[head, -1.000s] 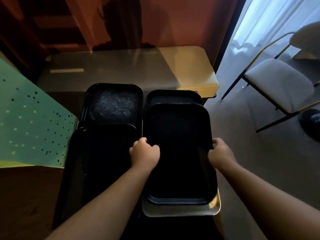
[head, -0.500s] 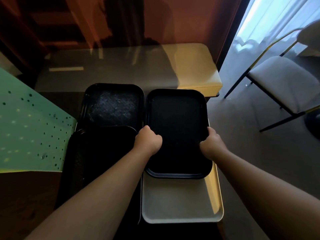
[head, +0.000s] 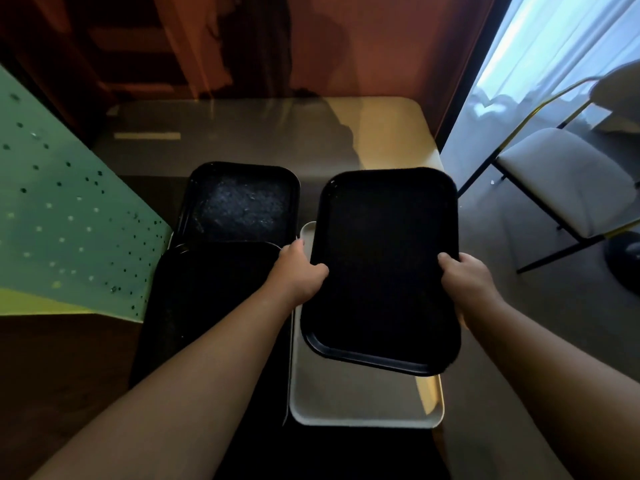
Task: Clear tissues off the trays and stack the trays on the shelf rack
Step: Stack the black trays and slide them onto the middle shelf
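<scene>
A black tray (head: 384, 268) is held in the air, tilted slightly, between both hands. My left hand (head: 300, 271) grips its left edge and my right hand (head: 465, 282) grips its right edge. Under it lies a white tray (head: 346, 396), flat on the rack top. To the left sit two more black trays: a far one (head: 242, 202) with a speckled surface and a near one (head: 207, 306) that partly overlaps it. No tissues are visible on any tray.
A grey and yellow table (head: 277, 133) stands beyond the trays. A green perforated panel (head: 62, 230) slants at the left. A white-cushioned chair (head: 568, 181) with a dark metal frame stands on the floor at the right, near a curtained window.
The black tray slid forward off the white tray, then both hands lifted it and shifted it to the right, uncovering most of the white tray.
</scene>
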Action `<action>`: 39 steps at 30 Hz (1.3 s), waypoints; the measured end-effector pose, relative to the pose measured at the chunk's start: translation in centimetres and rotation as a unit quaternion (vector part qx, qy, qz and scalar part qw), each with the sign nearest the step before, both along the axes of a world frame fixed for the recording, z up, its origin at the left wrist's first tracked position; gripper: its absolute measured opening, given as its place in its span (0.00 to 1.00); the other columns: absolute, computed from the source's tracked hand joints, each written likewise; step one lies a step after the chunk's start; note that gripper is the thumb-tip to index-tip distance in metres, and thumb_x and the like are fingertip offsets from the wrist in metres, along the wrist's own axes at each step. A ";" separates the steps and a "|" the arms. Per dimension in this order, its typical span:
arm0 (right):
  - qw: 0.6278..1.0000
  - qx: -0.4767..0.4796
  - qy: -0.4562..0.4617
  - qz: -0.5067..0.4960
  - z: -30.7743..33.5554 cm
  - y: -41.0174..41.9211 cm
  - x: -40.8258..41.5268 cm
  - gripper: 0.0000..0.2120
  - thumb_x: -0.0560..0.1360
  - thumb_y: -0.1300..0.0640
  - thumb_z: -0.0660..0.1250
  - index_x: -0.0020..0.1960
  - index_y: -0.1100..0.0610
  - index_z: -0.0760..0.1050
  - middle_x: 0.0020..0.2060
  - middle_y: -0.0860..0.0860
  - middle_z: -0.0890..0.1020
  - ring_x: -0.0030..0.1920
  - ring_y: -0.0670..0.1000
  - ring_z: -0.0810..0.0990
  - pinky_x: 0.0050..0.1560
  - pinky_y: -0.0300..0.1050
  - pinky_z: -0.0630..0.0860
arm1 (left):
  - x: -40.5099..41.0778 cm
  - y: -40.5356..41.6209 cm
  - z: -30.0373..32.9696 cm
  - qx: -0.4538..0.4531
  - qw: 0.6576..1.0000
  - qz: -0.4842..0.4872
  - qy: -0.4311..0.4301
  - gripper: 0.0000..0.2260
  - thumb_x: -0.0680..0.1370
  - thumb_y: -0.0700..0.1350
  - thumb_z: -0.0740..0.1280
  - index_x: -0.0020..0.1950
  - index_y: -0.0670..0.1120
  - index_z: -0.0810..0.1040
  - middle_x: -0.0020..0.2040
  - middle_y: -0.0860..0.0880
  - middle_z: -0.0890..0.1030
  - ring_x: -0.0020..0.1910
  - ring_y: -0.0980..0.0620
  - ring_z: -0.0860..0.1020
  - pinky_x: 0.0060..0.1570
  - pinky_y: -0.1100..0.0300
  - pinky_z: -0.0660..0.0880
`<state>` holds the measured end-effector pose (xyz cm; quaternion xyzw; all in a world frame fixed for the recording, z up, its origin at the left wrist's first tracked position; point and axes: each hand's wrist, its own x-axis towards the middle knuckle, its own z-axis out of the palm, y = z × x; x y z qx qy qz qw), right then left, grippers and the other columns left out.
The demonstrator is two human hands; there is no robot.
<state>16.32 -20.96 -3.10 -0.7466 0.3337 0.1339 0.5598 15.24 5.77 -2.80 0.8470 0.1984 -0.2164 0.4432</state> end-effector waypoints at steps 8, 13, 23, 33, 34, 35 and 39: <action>0.995 0.100 0.008 -0.027 0.6 5.7 -5.1 0.11 0.82 0.56 0.63 0.60 0.59 0.78 0.50 0.61 0.86 0.48 0.63 0.87 0.53 0.65 0.83 | -6.4 5.5 0.5 0.069 0.988 0.093 -0.101 0.19 0.78 0.46 0.60 0.68 0.43 0.75 0.65 0.46 0.75 0.58 0.46 0.76 0.52 0.58 0.70; 0.994 0.082 0.054 0.039 -0.8 13.6 -9.6 0.11 0.80 0.60 0.61 0.57 0.56 0.81 0.49 0.59 0.86 0.49 0.62 0.86 0.54 0.64 0.83 | -12.4 12.5 -1.1 0.095 0.980 0.168 -0.050 0.22 0.78 0.43 0.60 0.73 0.42 0.70 0.71 0.44 0.69 0.62 0.43 0.75 0.57 0.53 0.73; 0.990 0.035 0.081 0.108 -1.8 22.0 -12.4 0.22 0.79 0.70 0.59 0.67 0.53 0.77 0.51 0.52 0.84 0.47 0.56 0.85 0.40 0.50 0.84 | -17.7 20.5 -3.0 0.066 0.975 0.210 -0.005 0.24 0.78 0.38 0.59 0.75 0.44 0.68 0.72 0.44 0.68 0.65 0.42 0.73 0.59 0.55 0.73; 0.974 -0.083 0.099 0.186 -1.8 24.4 -12.6 0.18 0.78 0.65 0.60 0.65 0.55 0.77 0.48 0.50 0.83 0.45 0.56 0.85 0.52 0.59 0.84 | -17.9 22.7 -3.4 0.041 0.985 0.167 0.010 0.26 0.78 0.41 0.61 0.77 0.46 0.65 0.75 0.45 0.67 0.67 0.44 0.73 0.63 0.52 0.74; 0.974 -0.086 0.097 0.186 -1.7 24.4 -12.6 0.17 0.78 0.65 0.60 0.65 0.56 0.76 0.47 0.50 0.82 0.45 0.56 0.85 0.53 0.60 0.83 | -17.9 22.9 -3.6 0.043 0.986 0.161 0.005 0.26 0.78 0.41 0.61 0.77 0.47 0.66 0.74 0.45 0.68 0.67 0.45 0.73 0.63 0.51 0.74; 0.975 -0.079 0.101 0.183 -1.6 24.4 -12.5 0.17 0.79 0.65 0.61 0.66 0.56 0.75 0.47 0.50 0.81 0.46 0.56 0.84 0.54 0.60 0.83 | -17.9 22.9 -3.7 0.045 0.987 0.155 0.004 0.25 0.78 0.41 0.62 0.76 0.47 0.66 0.73 0.45 0.69 0.67 0.45 0.73 0.64 0.49 0.73; 0.967 -0.069 0.148 0.194 -2.0 24.5 -12.7 0.17 0.80 0.62 0.63 0.68 0.56 0.70 0.48 0.54 0.81 0.49 0.59 0.85 0.51 0.56 0.82 | -17.7 23.0 -3.6 0.058 0.988 0.138 0.038 0.26 0.78 0.41 0.62 0.77 0.46 0.65 0.74 0.44 0.67 0.68 0.44 0.72 0.60 0.54 0.73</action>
